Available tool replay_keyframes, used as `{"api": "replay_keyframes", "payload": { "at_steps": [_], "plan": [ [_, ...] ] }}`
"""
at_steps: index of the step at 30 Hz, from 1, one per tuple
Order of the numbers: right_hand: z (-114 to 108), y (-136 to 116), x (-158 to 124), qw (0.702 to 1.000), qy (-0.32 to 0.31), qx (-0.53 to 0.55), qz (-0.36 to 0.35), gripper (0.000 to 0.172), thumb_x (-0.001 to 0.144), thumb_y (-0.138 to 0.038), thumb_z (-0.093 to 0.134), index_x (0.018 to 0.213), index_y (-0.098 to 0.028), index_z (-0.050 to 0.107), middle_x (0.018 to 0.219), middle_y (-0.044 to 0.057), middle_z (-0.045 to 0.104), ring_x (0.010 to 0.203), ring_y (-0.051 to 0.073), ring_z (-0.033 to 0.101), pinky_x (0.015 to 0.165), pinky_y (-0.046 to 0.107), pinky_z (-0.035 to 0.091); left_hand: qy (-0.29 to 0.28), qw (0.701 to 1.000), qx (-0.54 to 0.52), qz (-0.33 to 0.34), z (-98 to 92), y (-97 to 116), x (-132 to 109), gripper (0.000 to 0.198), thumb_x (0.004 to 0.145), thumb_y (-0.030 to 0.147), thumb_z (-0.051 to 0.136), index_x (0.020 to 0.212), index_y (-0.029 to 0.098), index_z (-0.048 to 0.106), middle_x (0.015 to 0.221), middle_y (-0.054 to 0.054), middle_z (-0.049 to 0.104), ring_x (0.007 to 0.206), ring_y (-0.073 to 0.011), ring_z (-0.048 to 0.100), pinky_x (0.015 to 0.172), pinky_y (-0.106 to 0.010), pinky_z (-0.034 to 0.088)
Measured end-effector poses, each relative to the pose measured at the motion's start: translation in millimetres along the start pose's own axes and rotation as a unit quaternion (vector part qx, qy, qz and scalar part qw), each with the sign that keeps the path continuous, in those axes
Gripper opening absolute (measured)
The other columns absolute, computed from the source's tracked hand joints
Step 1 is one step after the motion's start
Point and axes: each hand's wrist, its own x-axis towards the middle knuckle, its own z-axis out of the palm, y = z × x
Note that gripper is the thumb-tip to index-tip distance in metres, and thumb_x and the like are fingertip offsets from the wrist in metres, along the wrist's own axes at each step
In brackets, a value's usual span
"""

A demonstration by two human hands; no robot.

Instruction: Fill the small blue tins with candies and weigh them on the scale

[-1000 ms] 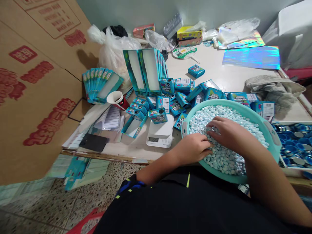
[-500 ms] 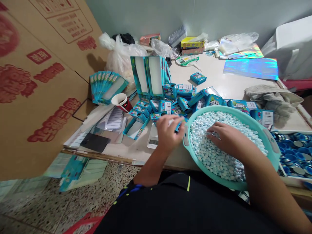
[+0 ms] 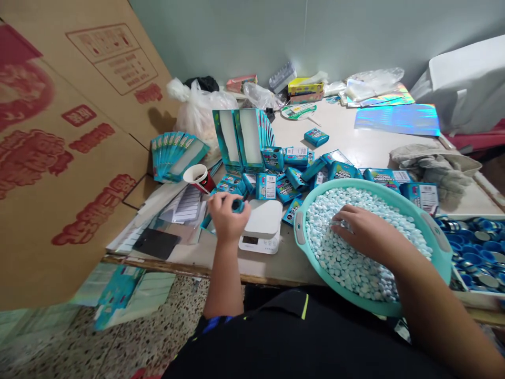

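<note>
My left hand (image 3: 228,215) is closed round a small blue box (image 3: 238,205), mostly hidden by the fingers, above the open blue display tray at the left of the white scale (image 3: 263,221). Nothing lies on the scale's platform. My right hand (image 3: 355,227) rests on the pale blue candies (image 3: 351,273) in the turquoise basin (image 3: 357,304). Its fingers are curled into the candies, and what they hold is hidden. Small blue boxes (image 3: 266,186) are heaped behind the scale and basin.
A paper cup (image 3: 198,178) with dark contents stands left of the boxes. A black phone-like slab (image 3: 157,243) lies near the front edge. The large carton (image 3: 59,158) walls off the left. Blue caps (image 3: 479,252) fill a tray at right; grey gloves (image 3: 437,166) lie behind it.
My left hand has moved left from over the scale to the display tray, uncovering the scale. My right hand has stayed in the candies. The view has shifted slightly.
</note>
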Motion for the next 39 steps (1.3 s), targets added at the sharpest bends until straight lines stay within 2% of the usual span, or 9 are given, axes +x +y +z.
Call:
{"api": "replay_keyframes", "payload": {
  "at_steps": [7,13,18,22,26,31,34,36,39],
  "plan": [
    [-1,-1,0,1.000,-0.010,0.005,0.006,0.038,0.104,-0.038,0.045,0.114,-0.017,0.075,0.121,0.014,0.068,0.108,0.030,0.067,0.093,0.046,0.054,-0.009,1.000,0.023,-0.011,-0.8,-73,9,0.013,0.076,0.023,0.074,0.087,0.020,0.067,0.105,-0.011,0.060,0.110,-0.0303,0.059,0.108,-0.048,0.042],
    [0,-1,2,1.000,-0.006,0.017,0.009,0.036,0.104,-0.036,0.046,0.112,-0.018,0.075,0.120,0.013,0.069,0.108,0.028,0.068,0.092,0.043,0.054,0.058,0.996,0.013,-0.072,11.5,-94,-3,0.013,0.081,0.026,0.070,0.085,0.020,0.059,0.104,-0.012,0.057,0.107,-0.0283,0.058,0.108,-0.048,0.044],
    [4,5,4,0.999,-0.007,0.027,0.016,0.039,0.103,-0.042,0.045,0.114,-0.019,0.075,0.122,0.013,0.068,0.108,0.029,0.067,0.089,0.042,0.054,0.068,0.998,0.015,0.003,19.8,-102,-10,0.018,0.082,0.036,0.072,0.081,0.020,0.064,0.100,-0.010,0.060,0.105,-0.0281,0.060,0.117,-0.054,0.035],
    [8,10,3,0.999,-0.008,0.027,0.018,0.042,0.102,-0.046,0.045,0.119,-0.019,0.073,0.125,0.013,0.067,0.109,0.030,0.068,0.090,0.043,0.054,0.011,0.999,-0.019,0.042,29.2,-99,-13,0.022,0.086,0.041,0.073,0.081,0.021,0.068,0.105,-0.011,0.062,0.111,-0.0285,0.060,0.123,-0.055,0.027],
    [9,10,3,1.000,-0.010,0.020,0.006,0.039,0.102,-0.044,0.045,0.117,-0.019,0.071,0.124,0.013,0.067,0.110,0.030,0.068,0.092,0.044,0.054,0.006,0.999,-0.050,-0.006,32.7,-99,-14,0.023,0.090,0.043,0.070,0.086,0.020,0.065,0.119,-0.015,0.061,0.121,-0.0294,0.058,0.118,-0.050,0.037],
    [9,6,4,1.000,0.015,0.017,0.002,0.041,0.102,-0.048,0.049,0.123,-0.020,0.069,0.125,0.013,0.068,0.112,0.030,0.067,0.093,0.044,0.054,-0.037,0.998,-0.049,-0.022,27.6,-99,-11,0.051,0.089,0.041,0.071,0.129,0.015,0.057,0.149,-0.024,0.051,0.148,-0.0356,0.042,0.125,-0.054,0.030],
    [11,-4,1,1.000,0.016,-0.012,0.006,0.051,0.100,-0.053,0.055,0.139,-0.022,0.064,0.134,0.013,0.065,0.118,0.033,0.064,0.095,0.049,0.053,-0.003,1.000,-0.012,-0.016,26.1,-77,-10,0.061,0.089,0.046,0.070,0.137,0.012,0.055,0.149,-0.025,0.053,0.151,-0.0395,0.039,0.128,-0.058,0.023],
    [15,-12,-5,0.999,0.017,-0.046,0.003,0.054,0.098,-0.058,0.057,0.141,-0.026,0.064,0.137,0.012,0.064,0.120,0.036,0.062,0.096,0.053,0.052,0.018,0.999,-0.027,-0.006,32.0,-51,-5,0.054,0.092,0.046,0.065,0.134,0.012,0.059,0.140,-0.023,0.061,0.142,-0.0365,0.050,0.124,-0.053,0.032],
    [20,-19,-15,0.996,0.037,-0.076,-0.012,0.057,0.094,-0.063,0.061,0.138,-0.027,0.066,0.138,0.012,0.063,0.124,0.039,0.059,0.098,0.057,0.050,-0.051,0.996,-0.059,-0.046,53.6,-7,13,0.047,0.096,0.044,0.059,0.133,0.015,0.060,0.134,-0.019,0.065,0.129,-0.0310,0.061,0.115,-0.044,0.044]
  ]
}}
